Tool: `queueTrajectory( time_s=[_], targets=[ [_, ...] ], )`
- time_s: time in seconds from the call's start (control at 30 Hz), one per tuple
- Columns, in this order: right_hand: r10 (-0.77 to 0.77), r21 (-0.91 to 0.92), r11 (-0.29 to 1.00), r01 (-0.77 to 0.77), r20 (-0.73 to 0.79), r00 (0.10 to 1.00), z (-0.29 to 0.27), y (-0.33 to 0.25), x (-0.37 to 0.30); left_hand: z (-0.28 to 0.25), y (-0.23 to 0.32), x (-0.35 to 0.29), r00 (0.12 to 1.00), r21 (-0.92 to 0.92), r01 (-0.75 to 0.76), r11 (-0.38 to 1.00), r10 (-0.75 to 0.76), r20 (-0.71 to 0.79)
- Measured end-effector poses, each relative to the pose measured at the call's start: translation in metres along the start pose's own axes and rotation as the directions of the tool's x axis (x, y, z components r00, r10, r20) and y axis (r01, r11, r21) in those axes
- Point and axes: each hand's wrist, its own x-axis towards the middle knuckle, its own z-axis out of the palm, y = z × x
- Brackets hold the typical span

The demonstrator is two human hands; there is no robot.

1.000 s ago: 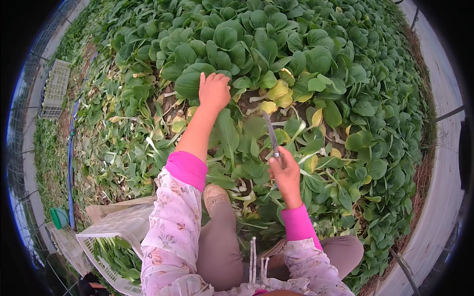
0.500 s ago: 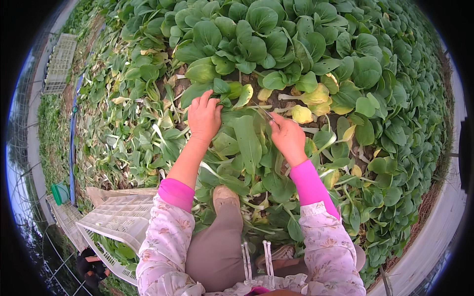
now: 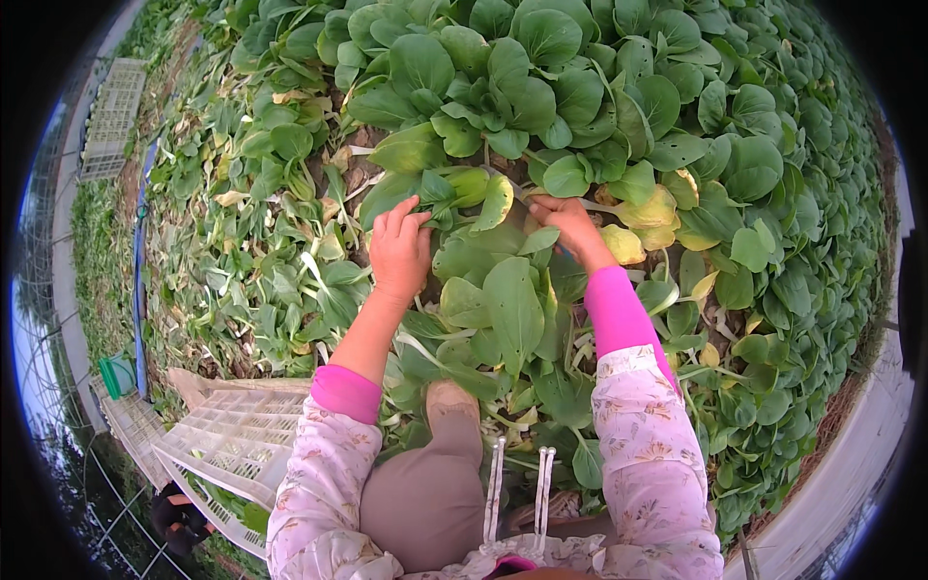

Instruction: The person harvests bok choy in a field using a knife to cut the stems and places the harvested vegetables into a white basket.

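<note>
Green leaves of a bok choy plant [image 3: 466,185] lie under the curled fingers of my left hand [image 3: 399,246], which grips them at their left side. Beside it, a leaf with a yellow edge [image 3: 496,201] hangs between my two hands. My right hand [image 3: 570,227] is closed, fingertips at the pale stems near the soil. A thin knife blade showed in it half a second ago; now the blade is mostly hidden by the fingers and leaves. Below my hands lie broad loose leaves [image 3: 512,309]. Yellowed leaves [image 3: 650,213] sit just right of my right hand.
Standing bok choy [image 3: 773,174] fills the far side and right. Cut leaves and stems [image 3: 261,280] litter the ground to the left. A pale plastic crate [image 3: 237,435] tilts at lower left, near a green container [image 3: 118,375]. Another crate [image 3: 113,116] stands farther off; a person [image 3: 179,517] is at lower left.
My right hand has moved forward and slightly right, reaching in toward the stems, and the knife blade has gone from sight. My left hand stays at the same leaves, shifted slightly nearer.
</note>
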Motion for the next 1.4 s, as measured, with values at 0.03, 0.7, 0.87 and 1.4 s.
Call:
queueTrajectory(
  time_s=[0.03, 0.7, 0.87, 1.4],
  targets=[
    [0.038, -0.044, 0.998, -0.039, -0.024, 0.999, 0.001, -0.005, 0.001, 0.001, -0.002, -0.001, 1.0, -0.01, 0.01, 1.0, -0.011, -0.001],
    [-0.272, -0.693, 0.707, 0.139, -0.086, 0.958, 0.046, 0.016, 0.026, 0.033, -0.025, -0.041, 0.927, -0.354, 0.322, 0.878, -0.369, -0.073],
    [-0.304, -0.825, 0.552, 0.119, -0.066, 0.95, 0.034, -0.008, -0.036, -0.021, -0.01, -0.023, 0.899, -0.483, 0.277, 0.831, -0.401, -0.175],
    [-0.506, 0.592, 0.496, 0.635, -0.397, 0.765, -0.002, -0.067, -0.189, -0.11, 0.134, 0.018, 0.967, -0.868, 0.232, 0.439, -0.011, 0.253]
  ],
)
